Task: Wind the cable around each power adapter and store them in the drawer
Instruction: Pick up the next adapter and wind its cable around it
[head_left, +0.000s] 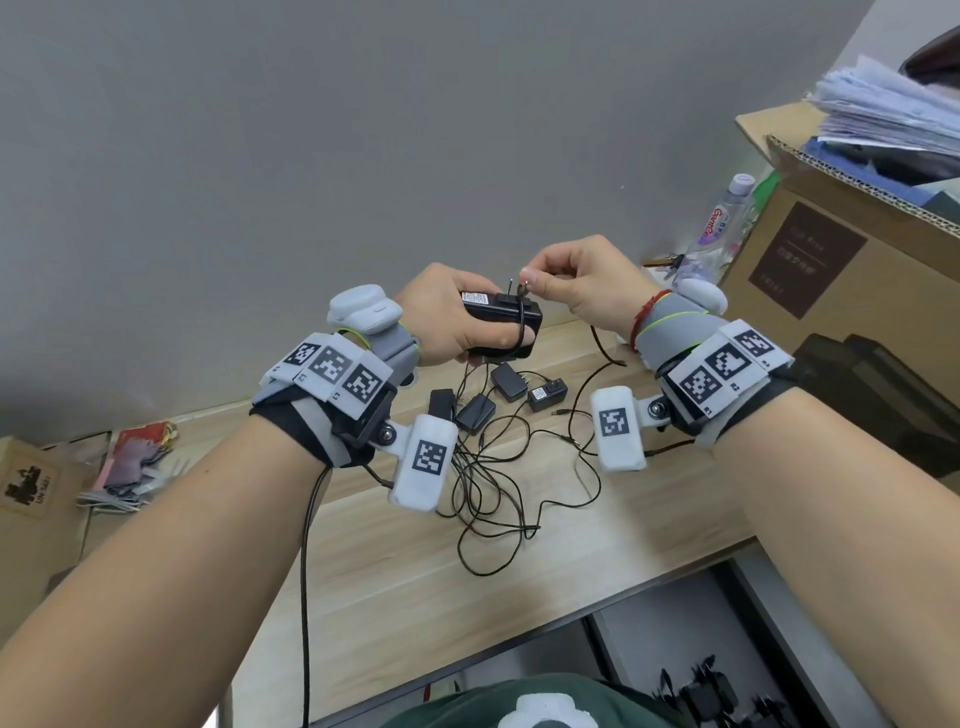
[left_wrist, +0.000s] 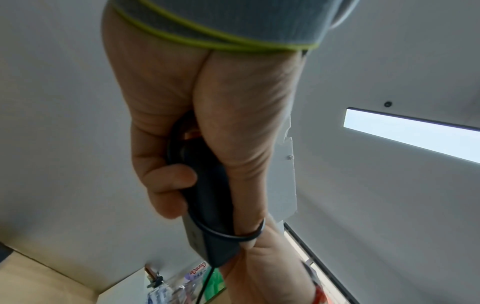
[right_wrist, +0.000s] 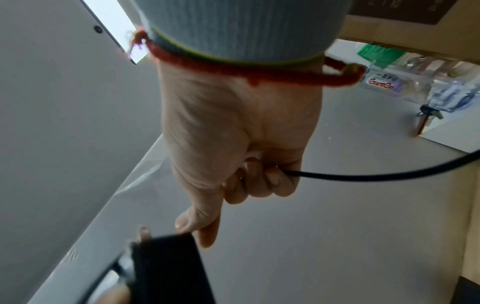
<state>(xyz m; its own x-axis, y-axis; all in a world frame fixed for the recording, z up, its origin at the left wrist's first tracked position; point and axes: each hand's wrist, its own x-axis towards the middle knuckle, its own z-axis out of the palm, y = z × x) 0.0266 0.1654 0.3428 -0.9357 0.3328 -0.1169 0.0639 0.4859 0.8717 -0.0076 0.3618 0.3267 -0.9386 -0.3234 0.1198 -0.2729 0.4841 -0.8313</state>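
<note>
My left hand (head_left: 467, 325) grips a black power adapter (head_left: 504, 312) raised above the wooden desk (head_left: 415, 571), prongs pointing up, thumb pressed on one turn of its cable. In the left wrist view the adapter (left_wrist: 207, 205) lies in the curled fingers with a cable loop (left_wrist: 233, 236) round it. My right hand (head_left: 566, 283) pinches the thin black cable (right_wrist: 363, 174) right beside the prongs; the cable's free length hangs down toward the desk. Several other black adapters (head_left: 506, 382) lie on the desk in a tangle of cables (head_left: 493, 483).
A cardboard box (head_left: 857, 260) with stacked papers stands at the right, with a plastic bottle (head_left: 724, 218) beside it. An open drawer (head_left: 717, 686) under the desk front holds black items. Clutter and a carton (head_left: 36, 493) sit at the left.
</note>
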